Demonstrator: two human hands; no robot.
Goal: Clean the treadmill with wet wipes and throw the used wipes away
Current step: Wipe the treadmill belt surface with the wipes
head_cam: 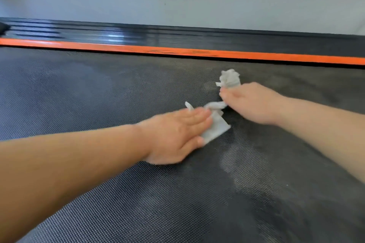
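Dark textured belt (79,89) of the treadmill fills most of what I see, and the wipe (216,130) lies on it just right of the middle. My left hand (175,136) rests flat on the wipe's left part, fingers straight and close together and pressing it to the belt, with a flat corner showing past my fingertips. From there a twisted end of the wipe runs up and right into my right hand (254,102). That hand is curled into a fist, gripping a crumpled wad (230,80) that sticks out on its far side. I cannot tell whether wad and wipe are one piece. A paler smear (233,163) marks the belt near me, to the right of my left hand. Along the belt's far edge runs an orange strip (177,50), then a black ribbed rail (197,35), then grey floor (177,0).
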